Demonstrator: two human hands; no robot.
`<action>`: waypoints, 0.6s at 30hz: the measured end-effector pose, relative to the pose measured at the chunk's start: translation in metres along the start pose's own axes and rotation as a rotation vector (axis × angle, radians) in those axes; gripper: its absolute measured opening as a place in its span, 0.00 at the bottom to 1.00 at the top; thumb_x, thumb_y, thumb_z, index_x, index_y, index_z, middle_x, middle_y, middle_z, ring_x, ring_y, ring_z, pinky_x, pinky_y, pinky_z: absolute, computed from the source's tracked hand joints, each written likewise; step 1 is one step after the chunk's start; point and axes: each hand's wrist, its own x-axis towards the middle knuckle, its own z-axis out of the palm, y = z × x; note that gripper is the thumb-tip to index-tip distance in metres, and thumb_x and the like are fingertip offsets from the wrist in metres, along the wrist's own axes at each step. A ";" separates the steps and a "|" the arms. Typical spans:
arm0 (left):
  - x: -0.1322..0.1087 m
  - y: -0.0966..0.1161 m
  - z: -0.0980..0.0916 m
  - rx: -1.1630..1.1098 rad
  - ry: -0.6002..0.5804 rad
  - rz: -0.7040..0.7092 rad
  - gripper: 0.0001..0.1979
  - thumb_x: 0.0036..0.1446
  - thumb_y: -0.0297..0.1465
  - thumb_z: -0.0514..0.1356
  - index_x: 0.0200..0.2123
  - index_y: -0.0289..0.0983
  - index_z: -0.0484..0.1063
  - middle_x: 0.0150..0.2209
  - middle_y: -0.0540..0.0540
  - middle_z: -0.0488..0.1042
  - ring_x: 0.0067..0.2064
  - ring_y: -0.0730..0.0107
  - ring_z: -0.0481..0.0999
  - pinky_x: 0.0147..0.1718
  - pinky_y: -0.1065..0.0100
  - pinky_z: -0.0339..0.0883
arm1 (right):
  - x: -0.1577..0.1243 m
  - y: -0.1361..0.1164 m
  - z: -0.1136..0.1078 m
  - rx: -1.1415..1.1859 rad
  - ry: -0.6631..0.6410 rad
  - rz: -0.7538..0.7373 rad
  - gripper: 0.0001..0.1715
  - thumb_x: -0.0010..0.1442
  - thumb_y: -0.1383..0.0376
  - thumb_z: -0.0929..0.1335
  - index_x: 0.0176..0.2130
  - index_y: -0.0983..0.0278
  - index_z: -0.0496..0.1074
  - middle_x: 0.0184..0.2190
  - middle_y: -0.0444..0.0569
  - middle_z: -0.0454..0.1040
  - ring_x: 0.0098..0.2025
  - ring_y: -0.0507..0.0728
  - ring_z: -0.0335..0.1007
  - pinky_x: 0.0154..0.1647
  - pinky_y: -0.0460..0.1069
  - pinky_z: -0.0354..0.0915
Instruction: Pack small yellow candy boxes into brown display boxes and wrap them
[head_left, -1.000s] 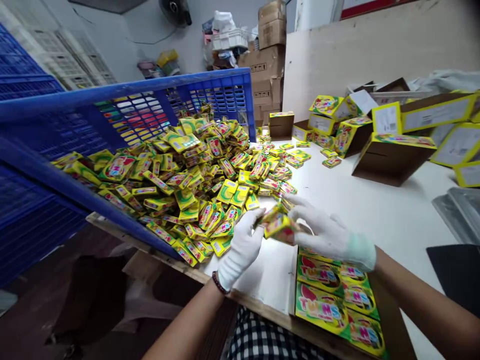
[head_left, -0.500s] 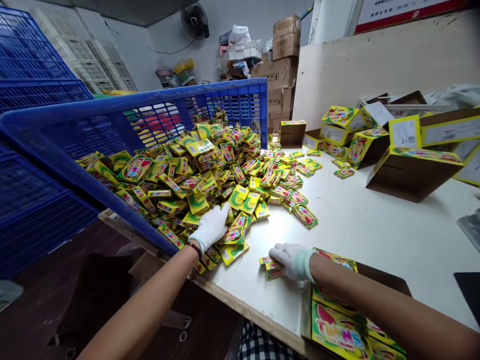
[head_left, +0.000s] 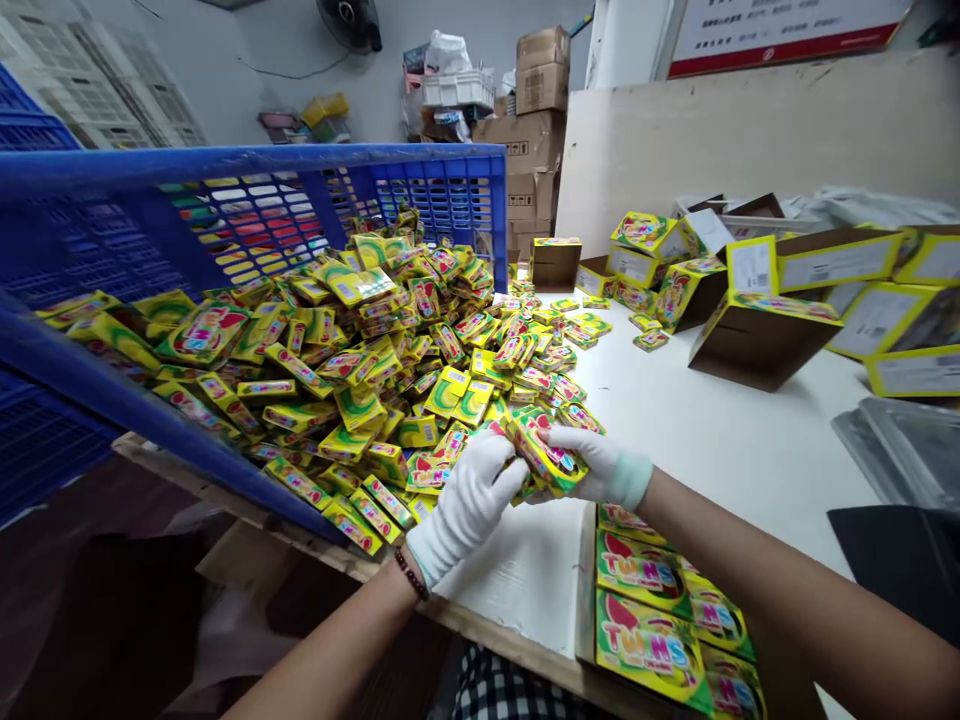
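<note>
Both my hands wear white gloves. My left hand (head_left: 469, 500) and my right hand (head_left: 600, 468) are closed together on a small stack of yellow packets (head_left: 541, 452) held just above the white table (head_left: 720, 440). A large heap of the same small yellow packets (head_left: 360, 350) spills out of a tilted blue crate (head_left: 247, 170) onto the table, right beside my left hand. Below my right wrist an open yellow display box (head_left: 660, 620) sits at the table's near edge, printed with red lettering.
Several open yellow and brown cartons (head_left: 757, 320) lie at the table's far right before a wooden board (head_left: 750, 130). Brown cardboard boxes (head_left: 536, 120) are stacked behind. A grey tray (head_left: 900, 450) and a dark object (head_left: 907, 560) lie at the right edge.
Half a second ago my left hand was in the heap and my right lay on packets on the table; both have come together holding a stack of packets.
</note>
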 end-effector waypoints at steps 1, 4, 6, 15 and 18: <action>0.002 0.000 0.006 -0.045 0.059 -0.051 0.18 0.59 0.23 0.53 0.52 0.42 0.68 0.52 0.41 0.69 0.56 0.60 0.69 0.57 0.53 0.66 | 0.000 -0.003 -0.002 -0.069 0.009 -0.029 0.24 0.52 0.53 0.71 0.44 0.65 0.69 0.35 0.52 0.78 0.35 0.59 0.76 0.41 0.58 0.72; 0.011 -0.007 0.024 -0.296 0.248 -0.382 0.27 0.56 0.24 0.56 0.60 0.39 0.60 0.61 0.36 0.62 0.65 0.55 0.62 0.63 0.50 0.59 | 0.003 -0.015 -0.017 -0.545 0.183 -0.144 0.28 0.46 0.56 0.74 0.44 0.64 0.68 0.35 0.48 0.76 0.36 0.57 0.74 0.41 0.54 0.71; 0.019 -0.012 0.042 -0.586 0.294 -0.677 0.30 0.58 0.28 0.56 0.63 0.37 0.54 0.63 0.34 0.61 0.66 0.56 0.62 0.64 0.51 0.58 | 0.008 -0.021 -0.030 -1.035 0.323 -0.149 0.32 0.42 0.57 0.76 0.46 0.63 0.68 0.36 0.47 0.75 0.38 0.58 0.73 0.43 0.54 0.70; 0.017 -0.005 0.136 -0.908 0.333 -1.024 0.26 0.66 0.44 0.48 0.61 0.37 0.64 0.61 0.36 0.68 0.63 0.57 0.67 0.63 0.55 0.61 | 0.027 0.000 -0.111 -1.629 0.031 -0.369 0.68 0.44 0.47 0.76 0.70 0.71 0.46 0.68 0.71 0.52 0.69 0.75 0.49 0.67 0.66 0.51; 0.015 -0.002 0.142 -0.965 0.333 -1.014 0.27 0.67 0.45 0.47 0.61 0.37 0.64 0.61 0.36 0.68 0.63 0.58 0.68 0.63 0.55 0.60 | 0.024 0.009 -0.138 -1.601 0.051 -0.389 0.72 0.46 0.43 0.74 0.72 0.68 0.37 0.70 0.70 0.42 0.72 0.76 0.36 0.68 0.69 0.47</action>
